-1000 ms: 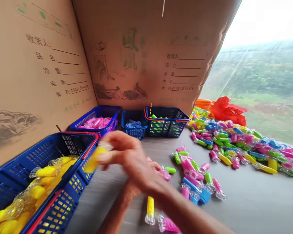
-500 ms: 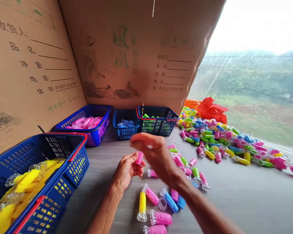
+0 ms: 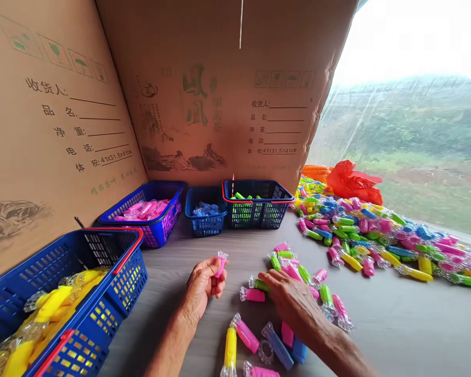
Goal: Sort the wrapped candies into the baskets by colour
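Holding one pink torch [image 3: 221,265] over the grey desk [image 3: 172,262], the left hand [image 3: 204,281] has its grip closed around it. The right hand [image 3: 294,297] lies upon a green torch [image 3: 261,285]; I cannot tell if its grip has it. Brown cardboard walls [image 3: 235,57] stand at left and back, behind four baskets [image 3: 207,226]. On the right I see a colourful heap [image 3: 357,230], a red bag [image 3: 353,183] and greenery [image 3: 400,131] outside.
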Action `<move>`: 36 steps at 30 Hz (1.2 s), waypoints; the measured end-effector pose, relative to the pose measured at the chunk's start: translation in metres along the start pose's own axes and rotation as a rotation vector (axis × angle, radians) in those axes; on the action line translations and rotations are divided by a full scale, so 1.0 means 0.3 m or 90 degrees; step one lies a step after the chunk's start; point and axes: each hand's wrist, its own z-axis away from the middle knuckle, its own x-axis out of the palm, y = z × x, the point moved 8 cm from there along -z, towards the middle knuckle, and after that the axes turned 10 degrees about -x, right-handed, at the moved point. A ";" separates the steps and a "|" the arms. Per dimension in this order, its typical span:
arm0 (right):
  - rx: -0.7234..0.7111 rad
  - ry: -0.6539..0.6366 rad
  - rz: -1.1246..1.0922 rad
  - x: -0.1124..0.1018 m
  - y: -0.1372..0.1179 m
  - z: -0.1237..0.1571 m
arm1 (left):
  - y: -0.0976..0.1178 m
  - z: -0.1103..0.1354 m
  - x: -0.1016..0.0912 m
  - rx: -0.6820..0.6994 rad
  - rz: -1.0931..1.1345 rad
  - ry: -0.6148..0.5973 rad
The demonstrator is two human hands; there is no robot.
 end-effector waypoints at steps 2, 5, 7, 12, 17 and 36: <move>-0.005 0.013 0.007 0.008 0.007 0.001 | 0.002 -0.001 -0.007 0.015 0.002 0.012; -0.003 0.028 0.006 0.019 0.027 0.011 | 0.051 0.009 -0.035 0.079 0.039 0.075; 0.009 0.033 -0.004 0.022 0.044 0.020 | 0.136 0.032 -0.061 0.136 0.088 0.141; 0.017 0.067 -0.007 -0.022 0.070 0.042 | 0.508 0.138 -0.108 0.289 0.098 0.329; 0.015 0.153 -0.056 -0.095 0.078 0.061 | 0.709 0.153 -0.134 0.305 0.016 0.399; -0.073 0.044 -0.065 -0.071 -0.103 0.006 | -0.041 0.192 0.193 0.106 -0.925 -0.023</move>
